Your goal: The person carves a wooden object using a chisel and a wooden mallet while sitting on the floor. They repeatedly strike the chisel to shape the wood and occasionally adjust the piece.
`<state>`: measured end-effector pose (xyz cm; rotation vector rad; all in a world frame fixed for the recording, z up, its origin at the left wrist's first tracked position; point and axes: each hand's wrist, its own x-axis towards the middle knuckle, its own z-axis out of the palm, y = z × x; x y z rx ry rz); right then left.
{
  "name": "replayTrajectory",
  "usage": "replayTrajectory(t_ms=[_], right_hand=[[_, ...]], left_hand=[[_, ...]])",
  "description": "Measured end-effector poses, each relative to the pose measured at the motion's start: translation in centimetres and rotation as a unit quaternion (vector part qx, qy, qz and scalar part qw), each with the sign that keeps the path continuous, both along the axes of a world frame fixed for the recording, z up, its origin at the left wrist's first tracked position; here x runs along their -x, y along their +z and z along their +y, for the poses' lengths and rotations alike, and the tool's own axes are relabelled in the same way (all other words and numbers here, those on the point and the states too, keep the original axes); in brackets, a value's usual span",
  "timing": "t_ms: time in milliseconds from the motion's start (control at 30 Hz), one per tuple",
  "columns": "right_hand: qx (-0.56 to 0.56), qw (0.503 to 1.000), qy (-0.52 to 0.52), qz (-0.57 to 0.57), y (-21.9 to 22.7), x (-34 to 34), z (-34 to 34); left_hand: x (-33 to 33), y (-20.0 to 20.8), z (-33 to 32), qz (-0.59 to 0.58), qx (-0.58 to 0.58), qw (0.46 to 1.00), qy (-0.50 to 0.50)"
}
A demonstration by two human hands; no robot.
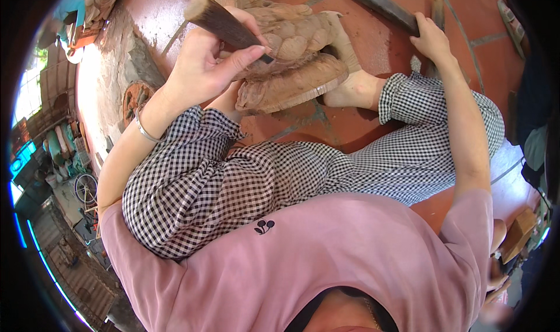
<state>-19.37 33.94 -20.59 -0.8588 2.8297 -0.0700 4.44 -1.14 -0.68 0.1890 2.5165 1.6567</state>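
A brown wood carving [294,37] with rounded, scale-like relief lies on the floor between my bare feet. My left hand [204,61] is closed around a chisel [224,26] with a thick, dark wooden handle and a pale top end. It slants down to the right, its lower end at the carving's surface; the cutting edge is too small to make out. Off to the right, my right hand [431,37] grips the near end of a dark wooden club [382,6], which points up and left, apart from the chisel. My right foot [353,91] rests against the carving's right side.
Red floor tiles [373,46] surround the carving, with wood dust on them. A large rough log [125,58] lies to the left, a brown round dish [137,96] near it. Beside my right hand is another stick [437,11]. A sandal [510,26] lies far right.
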Motion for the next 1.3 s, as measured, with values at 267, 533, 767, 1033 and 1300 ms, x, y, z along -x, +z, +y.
replayTrajectory(t_ms=[267,533,767,1033,1300], right_hand=[[0.264,0.957,-0.057,-0.107,5.4,-0.3,-1.3],[0.471,0.864,-0.058,-0.168,9.7,-2.8,-2.4],[0.385,0.919,-0.035,-0.077,5.4,-0.8,-0.5],[0.089,0.994,-0.067,0.011,5.5,-0.9,-0.8],[-0.01,0.999,-0.012,-0.028,2.6,-1.1,-1.5]], left_hand=[[-0.2,-0.5,-0.5,-0.047,-0.044,0.998,0.02],[0.0,-0.4,0.3,0.008,0.077,0.997,-0.008],[1.6,-0.3,-2.7,0.059,-0.067,0.986,0.141],[-4.7,-2.3,-23.2,0.053,0.04,0.846,0.529],[-31.4,-9.8,-37.5,-0.073,0.265,0.501,0.821]])
